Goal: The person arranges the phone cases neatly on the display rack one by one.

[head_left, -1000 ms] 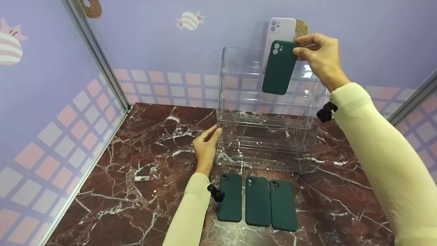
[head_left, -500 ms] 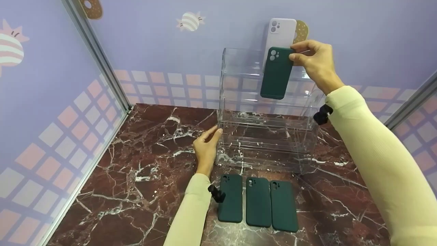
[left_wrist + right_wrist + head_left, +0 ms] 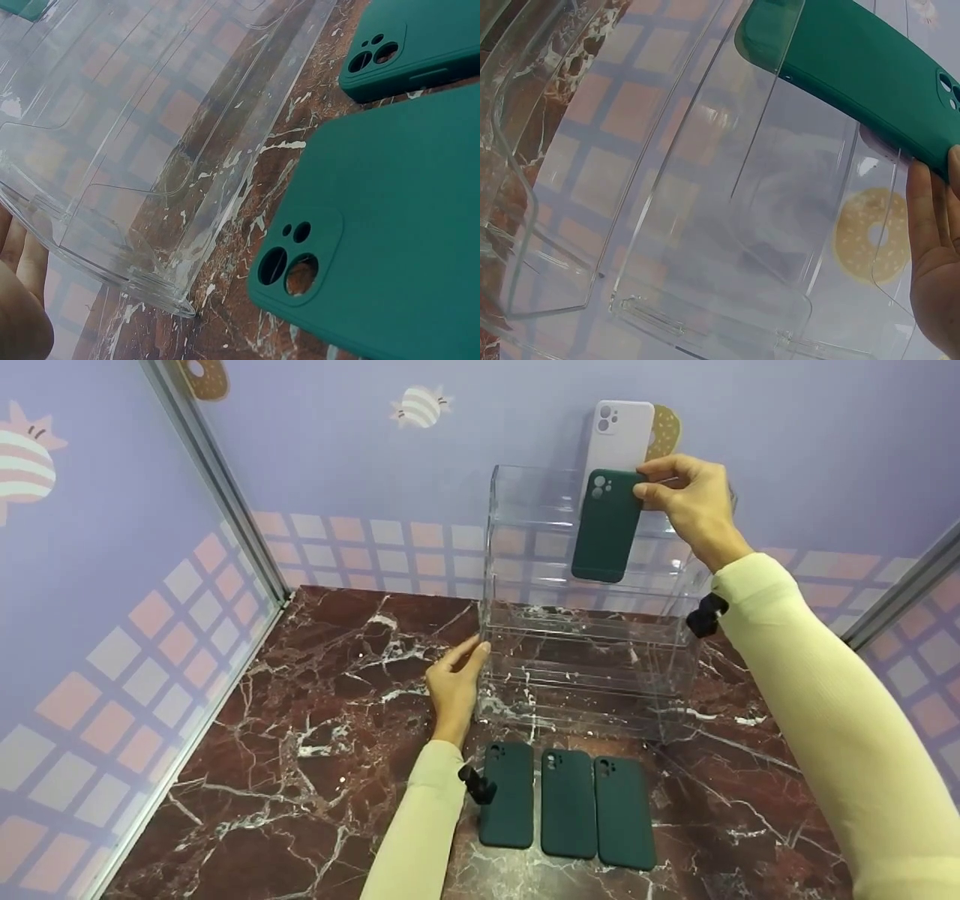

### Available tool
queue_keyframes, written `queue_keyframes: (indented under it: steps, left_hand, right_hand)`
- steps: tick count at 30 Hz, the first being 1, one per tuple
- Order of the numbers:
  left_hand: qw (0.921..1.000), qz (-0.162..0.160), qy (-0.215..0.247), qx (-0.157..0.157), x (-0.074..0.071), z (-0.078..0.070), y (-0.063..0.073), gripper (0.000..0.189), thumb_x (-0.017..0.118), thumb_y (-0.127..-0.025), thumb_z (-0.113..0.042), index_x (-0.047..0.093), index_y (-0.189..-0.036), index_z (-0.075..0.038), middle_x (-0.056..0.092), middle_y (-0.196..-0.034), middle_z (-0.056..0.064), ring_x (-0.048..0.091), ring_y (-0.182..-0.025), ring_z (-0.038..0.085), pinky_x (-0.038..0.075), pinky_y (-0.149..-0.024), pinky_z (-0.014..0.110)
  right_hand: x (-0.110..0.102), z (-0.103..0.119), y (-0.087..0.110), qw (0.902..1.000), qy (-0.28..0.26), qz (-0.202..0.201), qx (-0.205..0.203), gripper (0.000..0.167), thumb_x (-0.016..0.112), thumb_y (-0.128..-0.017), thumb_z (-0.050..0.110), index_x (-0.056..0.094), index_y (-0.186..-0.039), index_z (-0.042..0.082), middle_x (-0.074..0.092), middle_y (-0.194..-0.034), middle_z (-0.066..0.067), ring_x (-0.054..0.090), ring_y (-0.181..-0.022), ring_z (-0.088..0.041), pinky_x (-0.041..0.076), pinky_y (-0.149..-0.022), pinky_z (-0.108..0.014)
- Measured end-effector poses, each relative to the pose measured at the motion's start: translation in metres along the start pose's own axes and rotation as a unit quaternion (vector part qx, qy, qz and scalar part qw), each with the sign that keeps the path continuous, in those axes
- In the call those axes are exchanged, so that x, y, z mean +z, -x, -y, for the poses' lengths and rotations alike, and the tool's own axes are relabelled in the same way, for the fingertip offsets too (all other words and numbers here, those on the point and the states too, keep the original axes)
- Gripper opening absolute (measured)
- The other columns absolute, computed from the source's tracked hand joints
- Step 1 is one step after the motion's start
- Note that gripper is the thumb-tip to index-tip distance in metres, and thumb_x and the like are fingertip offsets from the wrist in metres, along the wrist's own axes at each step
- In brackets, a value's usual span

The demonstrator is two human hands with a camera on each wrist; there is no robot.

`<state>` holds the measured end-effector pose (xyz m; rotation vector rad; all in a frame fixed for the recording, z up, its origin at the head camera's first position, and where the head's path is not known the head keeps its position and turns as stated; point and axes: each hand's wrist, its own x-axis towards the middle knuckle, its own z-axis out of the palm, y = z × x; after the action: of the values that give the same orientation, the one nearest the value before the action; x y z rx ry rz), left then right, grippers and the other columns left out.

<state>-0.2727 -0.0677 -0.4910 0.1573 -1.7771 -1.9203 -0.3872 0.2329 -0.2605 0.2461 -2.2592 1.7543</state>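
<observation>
A clear tiered display rack (image 3: 585, 656) stands on the marble surface. My right hand (image 3: 694, 506) pinches the upper right corner of a dark green phone case (image 3: 609, 526), held upright before the upper tiers. In the right wrist view the lower end of that phone case (image 3: 855, 64) lies behind a clear panel edge. My left hand (image 3: 454, 684) holds the rack's left side edge, thumb in front; its other fingers are partly hidden. Behind the green case a white phone case (image 3: 621, 446) stands in the top tier, its lower part covered.
Three dark green phone cases (image 3: 568, 802) lie in a row on the marble surface (image 3: 300, 780) in front of the rack. Patterned walls (image 3: 337, 450) enclose the surface at the back and both sides.
The right hand has lowered the green phone case and shifted it slightly left, with little movement in the last half second. The left hand stays at the rack's side.
</observation>
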Motion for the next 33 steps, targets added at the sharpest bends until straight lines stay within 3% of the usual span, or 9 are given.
queue_keyframes:
  steps: [8,17,24,33]
  left_hand:
    - [0.9999,-0.003,-0.011,-0.007,-0.001,0.001,0.0,0.024,0.087,-0.092,-0.017,0.084,-0.113,-0.008,0.081,-0.106,0.005,0.075,-0.093,0.017,0.057,-0.082,0.026]
    - [1.0,0.007,-0.006,0.0,-0.001,0.0,0.0,0.028,0.085,-0.094,-0.016,0.081,-0.118,-0.003,0.081,-0.105,0.006,0.076,-0.093,0.019,0.058,-0.082,0.028]
    - [1.0,0.0,-0.006,-0.002,0.0,0.0,0.0,0.025,0.086,-0.093,-0.016,0.083,-0.115,-0.006,0.081,-0.105,0.006,0.075,-0.093,0.018,0.057,-0.082,0.027]
    - [1.0,-0.002,-0.002,0.001,0.0,0.0,0.0,0.024,0.086,-0.092,-0.016,0.083,-0.114,-0.005,0.081,-0.104,0.007,0.075,-0.089,0.017,0.057,-0.079,0.025]
  right_hand:
    - [0.002,-0.005,0.001,0.9996,0.011,0.002,-0.024,0.028,0.081,-0.093,-0.001,0.078,-0.121,0.001,0.073,-0.101,-0.004,0.074,-0.089,-0.016,0.06,-0.081,-0.023]
    - [0.003,-0.01,0.004,0.9984,0.03,0.001,-0.048,0.032,0.077,-0.096,-0.001,0.077,-0.127,0.003,0.072,-0.097,-0.002,0.072,-0.085,-0.014,0.059,-0.081,-0.022]
    - [-0.007,-0.014,0.011,0.9986,0.028,-0.008,-0.045,0.038,0.078,-0.097,0.003,0.073,-0.134,0.005,0.074,-0.103,-0.003,0.074,-0.09,-0.015,0.058,-0.083,-0.022]
    - [-0.019,-0.017,0.034,0.9971,0.013,-0.018,-0.073,0.025,0.08,-0.096,0.005,0.078,-0.12,0.003,0.077,-0.103,-0.004,0.074,-0.09,-0.017,0.058,-0.085,-0.023]
